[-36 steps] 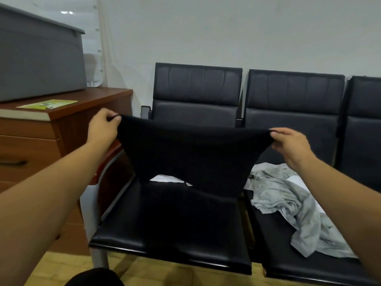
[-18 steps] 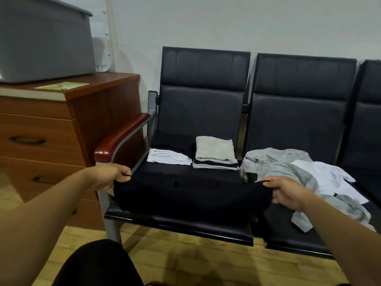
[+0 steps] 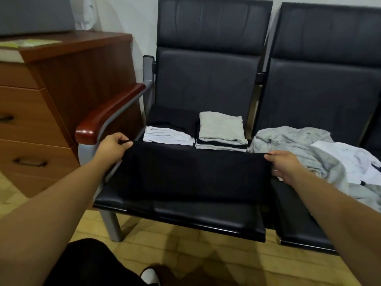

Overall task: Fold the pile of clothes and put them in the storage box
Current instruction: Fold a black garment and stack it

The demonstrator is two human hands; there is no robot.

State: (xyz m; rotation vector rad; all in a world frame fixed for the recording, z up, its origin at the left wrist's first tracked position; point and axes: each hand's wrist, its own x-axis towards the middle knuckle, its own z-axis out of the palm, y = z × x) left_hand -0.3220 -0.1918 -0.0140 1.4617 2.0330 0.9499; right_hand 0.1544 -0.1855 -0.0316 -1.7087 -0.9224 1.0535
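Fabric looks soft and limp: I am pinching the black garment (image 3: 193, 174) at its far corners, left hand (image 3: 114, 146) at nine o'clock, right hand (image 3: 285, 165) at three, laying it on the seat (image 3: 185, 215).

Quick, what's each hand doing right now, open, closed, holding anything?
Left hand: closed, pinching the left corner of the black garment.
Right hand: closed, pinching the garment's right corner.
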